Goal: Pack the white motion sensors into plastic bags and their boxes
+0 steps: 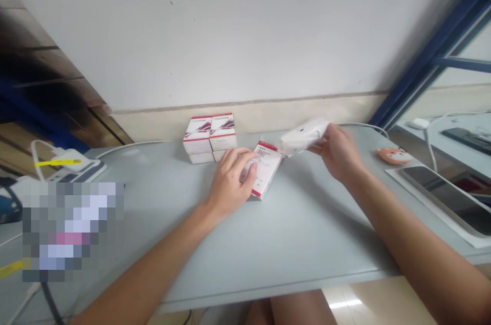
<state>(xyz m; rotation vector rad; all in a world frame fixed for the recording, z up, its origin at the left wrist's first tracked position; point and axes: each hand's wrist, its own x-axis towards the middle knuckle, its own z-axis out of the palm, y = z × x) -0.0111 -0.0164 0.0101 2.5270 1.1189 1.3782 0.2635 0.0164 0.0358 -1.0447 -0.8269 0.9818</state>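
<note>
My left hand (230,181) lies over a white carton with red edges (267,169), which stands tilted on the grey table (299,243), its fingers gripping the carton's near side. My right hand (337,154) is raised just above the table and pinches a white wrapped item (303,137), possibly a small device in a plastic bag. That item's left end nearly touches the top corner of the carton. Behind my left hand stands a stack of white and red boxes (210,138), two wide and two high, its lower layer partly hidden.
A white cable (130,146) runs along the table's back edge. To the right lie an orange fox-faced object (394,155) and a phone (445,197) on a white sheet. A white device with a yellow strip (65,166) sits at the left, beside a pixelated patch (72,230).
</note>
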